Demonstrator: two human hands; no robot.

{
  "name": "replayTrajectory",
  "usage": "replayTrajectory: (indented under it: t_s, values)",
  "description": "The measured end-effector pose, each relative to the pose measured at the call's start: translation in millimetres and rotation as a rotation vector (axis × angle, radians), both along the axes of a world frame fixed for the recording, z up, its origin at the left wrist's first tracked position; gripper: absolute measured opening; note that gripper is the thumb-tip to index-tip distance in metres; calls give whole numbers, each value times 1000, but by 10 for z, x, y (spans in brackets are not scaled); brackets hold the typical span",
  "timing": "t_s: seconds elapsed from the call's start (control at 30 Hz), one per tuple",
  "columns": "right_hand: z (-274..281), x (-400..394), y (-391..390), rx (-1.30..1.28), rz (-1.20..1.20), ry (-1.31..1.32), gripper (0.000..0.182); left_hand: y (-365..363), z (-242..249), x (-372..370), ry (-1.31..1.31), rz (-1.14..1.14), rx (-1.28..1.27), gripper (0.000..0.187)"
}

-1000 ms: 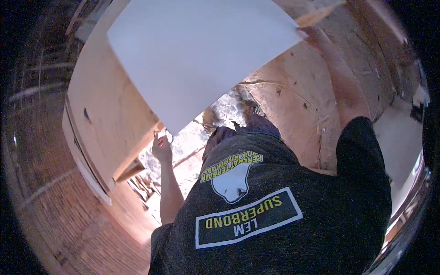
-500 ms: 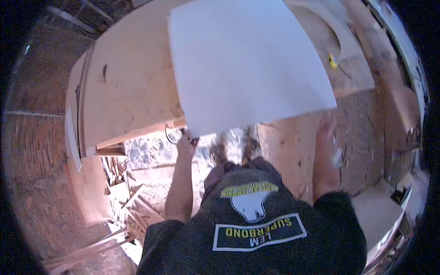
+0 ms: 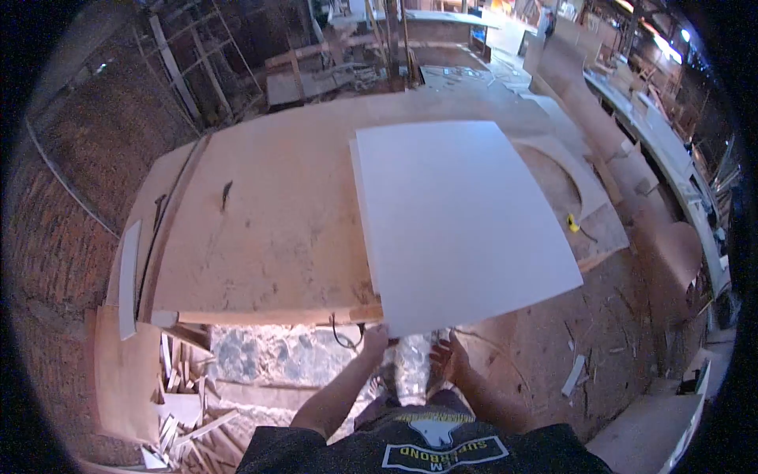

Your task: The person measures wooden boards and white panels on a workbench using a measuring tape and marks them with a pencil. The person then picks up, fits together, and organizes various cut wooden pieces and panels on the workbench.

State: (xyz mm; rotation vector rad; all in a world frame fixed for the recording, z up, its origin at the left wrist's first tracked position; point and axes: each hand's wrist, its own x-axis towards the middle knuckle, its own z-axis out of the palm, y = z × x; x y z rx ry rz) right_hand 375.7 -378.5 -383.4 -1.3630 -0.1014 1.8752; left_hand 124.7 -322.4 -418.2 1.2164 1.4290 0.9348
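Observation:
A large white sheet (image 3: 466,221) lies on the wooden worktable (image 3: 268,221), its near edge jutting over the table's front. My left hand (image 3: 376,341) is closed at the sheet's near left corner, thumb side against the edge. A small dark reddish bit shows beside those fingers, too small to name. Just below the near edge, to the right, my right hand (image 3: 448,360) is held with its fingers apart, and I see nothing in it. A dark curved cord (image 3: 339,338) hangs from the table edge left of my left hand.
A yellow tape measure (image 3: 573,223) lies right of the sheet, near a board with a curved cutout (image 3: 580,178). Wood offcuts (image 3: 185,419) are heaped on the floor at lower left. A brick wall (image 3: 71,213) stands left; a long bench (image 3: 671,150) runs along the right.
My right hand has come in from the far right to the sheet's near edge. My left hand stays at the corner. The view has tilted up, showing more of the workshop.

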Motion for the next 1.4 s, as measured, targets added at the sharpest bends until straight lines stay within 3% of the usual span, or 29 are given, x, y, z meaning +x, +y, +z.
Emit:
replayTrajectory:
  t_s: [0.17, 0.23, 0.33, 0.37, 0.47, 0.5, 0.53, 0.57, 0.67, 0.7, 0.73, 0.77, 0.83, 0.93, 1.03, 1.1, 1.13, 1.2, 1.27, 1.4]
  values:
    - [199, -296, 142, -30, -235, 90, 70, -413, 20, 229, 537, -236, 243, 25]
    - [168, -268, 36, 79, -358, 139, 68, -671, -62, 340, 685, -405, 365, 25]
    - [38, 94, -327, 60, -360, 17, 61, -941, -262, 466, 696, -697, 493, 42]
    - [27, 245, -462, 88, -344, -47, 61, -1018, -212, 522, 643, -752, 554, 40]
    - [-132, 884, -912, 6, -358, -239, 62, -1284, 119, 540, -184, -434, -514, 30]
    - [-271, 1140, -1070, -53, -374, -298, 62, -1305, 45, 488, -1, -340, -341, 28]
    - [-575, 1588, -1225, -75, -383, -195, 63, -1285, -26, 401, 183, -255, -160, 29]
    - [-573, 1788, -1355, -71, -408, -247, 64, -1208, 333, 328, 209, -159, -178, 30]
    - [-225, 2198, -1624, -39, -519, -469, 63, -871, 598, 75, 380, 124, 82, 19]
    - [-168, 2364, -1713, -37, -577, -427, 63, -711, 448, -42, 399, 218, 167, 19]
    - [-126, 2531, -1786, -36, -632, -387, 63, -549, 614, -72, 458, 330, 275, 20]
    - [-114, 2694, -1853, -29, -688, -344, 62, -388, 1051, -6, 436, 376, 199, 24]
    - [-46, 2886, -2009, -7, -750, -290, 59, -6, 830, -215, 641, 457, 320, 28]
    - [307, 2838, -2241, 46, -670, -317, 44, 539, 1129, -147, 658, 396, 430, 40]
    - [-80, 3121, -2772, -8, -551, 9, 45, 1214, 1052, -185, 733, 317, 441, 49]
    - [-713, 3143, -3118, 131, -721, 27, 42, 1718, 852, -285, 810, 281, 506, 55]
    - [-716, 3002, -3110, 201, -810, 31, 41, 1974, 698, -329, 842, 286, 573, 58]
    - [-534, 2666, -3017, 88, -1096, -18, 42, 2470, 340, -441, 910, 289, 697, 64]
    - [-202, 2217, -2693, 59, -1220, -41, 42, 2908, -2, -570, 980, 293, 805, 70]
    - [114, 1457, -2102, 58, -1401, -30, 43, 3345, 21, -723, 1099, 101, 459, 71]
